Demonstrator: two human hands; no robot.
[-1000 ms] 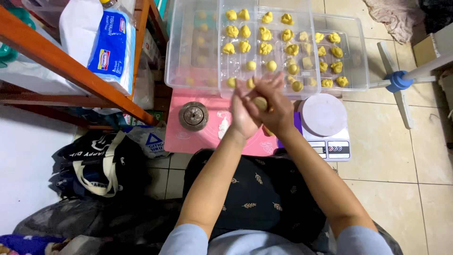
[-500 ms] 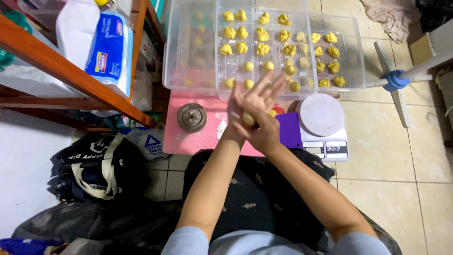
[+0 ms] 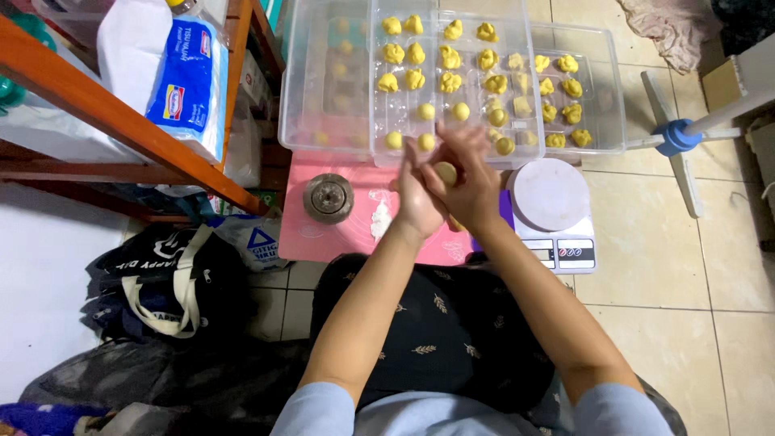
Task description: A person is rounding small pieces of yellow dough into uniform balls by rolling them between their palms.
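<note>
Pressing a small round yellow dough ball (image 3: 446, 172) between our palms, we are closing left hand (image 3: 416, 198) and right hand (image 3: 472, 190) fingers around it, clear plastic tray (image 3: 331, 133) at twelve o'clock.

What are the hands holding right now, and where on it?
A small yellow dough ball, pressed between the left hand and right hand, gripped on its opposite sides.
</note>
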